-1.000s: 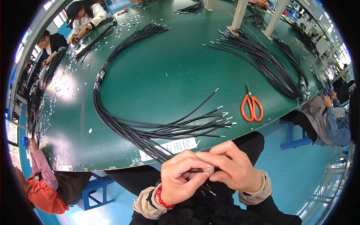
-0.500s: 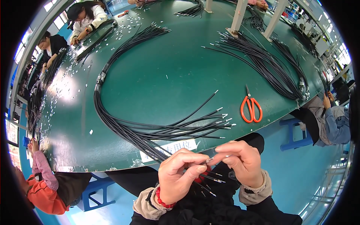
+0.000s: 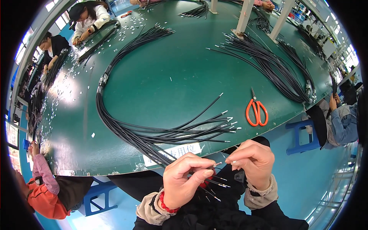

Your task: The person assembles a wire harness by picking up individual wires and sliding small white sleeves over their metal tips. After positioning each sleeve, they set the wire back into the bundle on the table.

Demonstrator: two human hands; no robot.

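Left hand (image 3: 183, 180) pinches black cable (image 3: 217, 165) near its tip, above the lap (image 3: 226, 214); run behind palm hidden. Right hand (image 3: 253, 161) just beside, fingertips pressed together; pale speck (image 3: 233, 162) there too small to identify.

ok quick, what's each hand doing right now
Left hand: closed, holding a black cable near its stripped end.
Right hand: fingertips pinched closed; can't tell if they hold anything.

Left hand (image 3: 183, 179) pinching cable end (image 3: 217, 164), right hand (image 3: 253, 160) nearby, scissors (image 3: 257, 112) on green table (image 3: 184, 96)
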